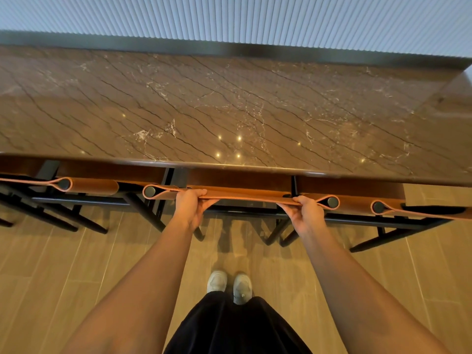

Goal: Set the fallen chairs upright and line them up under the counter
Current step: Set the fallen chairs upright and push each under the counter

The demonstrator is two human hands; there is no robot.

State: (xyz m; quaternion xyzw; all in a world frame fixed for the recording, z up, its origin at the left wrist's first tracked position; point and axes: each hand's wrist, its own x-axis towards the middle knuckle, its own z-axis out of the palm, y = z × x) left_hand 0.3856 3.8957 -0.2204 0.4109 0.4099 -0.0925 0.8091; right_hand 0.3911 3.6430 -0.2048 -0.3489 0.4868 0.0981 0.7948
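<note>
Middle chair (245,197): was seen upright under the marble counter (229,111), between neighbouring chairs (94,186); leather backrest was gripped by left hand (191,208) and right hand (304,213). Even, square push was judged needed for alignment.

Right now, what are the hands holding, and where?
The left hand and right hand grip the middle chair by its tan backrest top, one near each end.

I'm seeing wood-look floor tiles (51,264) across btm half, pale sneakers (217,281) side by side on them, black garment (229,328) at btm edge, fluted grey wall panel (229,16) up top.
</note>
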